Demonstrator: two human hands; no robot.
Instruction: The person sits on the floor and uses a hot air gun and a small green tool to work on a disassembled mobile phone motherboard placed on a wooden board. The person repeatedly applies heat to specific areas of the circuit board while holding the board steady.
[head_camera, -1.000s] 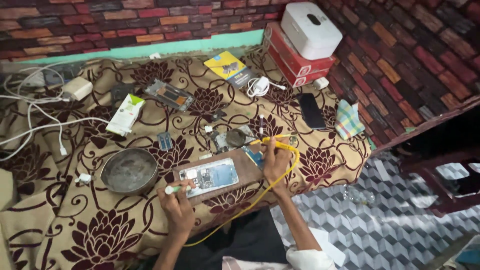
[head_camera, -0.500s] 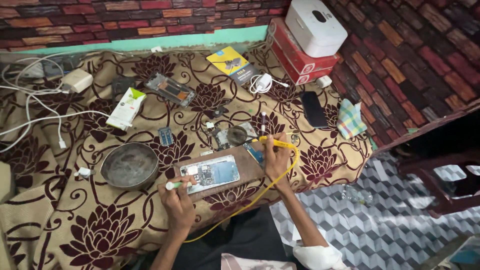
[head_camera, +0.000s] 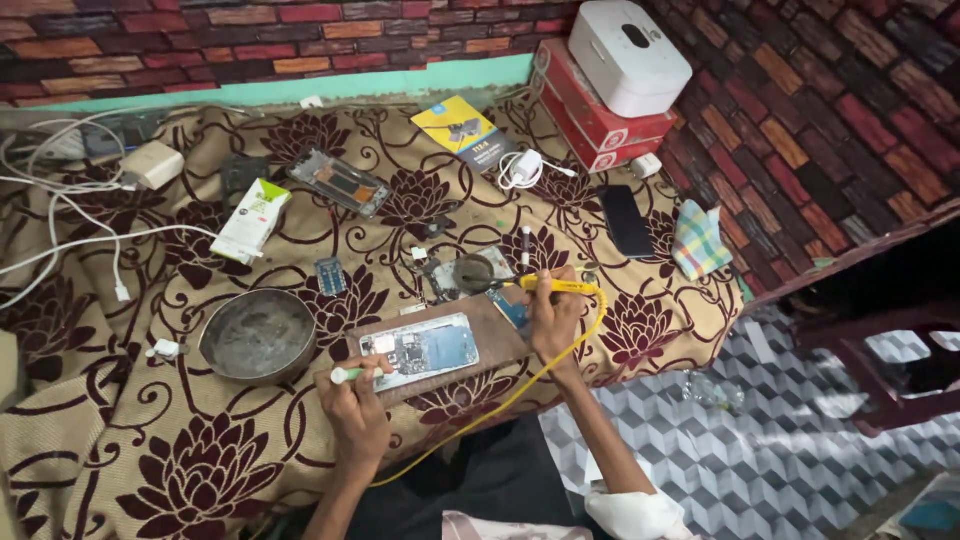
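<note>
Yellow soldering iron (head_camera: 560, 287) lies crosswise, tip pointing left.

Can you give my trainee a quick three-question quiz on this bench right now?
1. True or false: the right hand holds the yellow soldering iron.
2. What lies on the wooden board? A) the opened phone B) a spoon C) a cup
3. Which hand holds the green-tipped tool?

Key: 1 true; 2 A; 3 the left hand.
</note>
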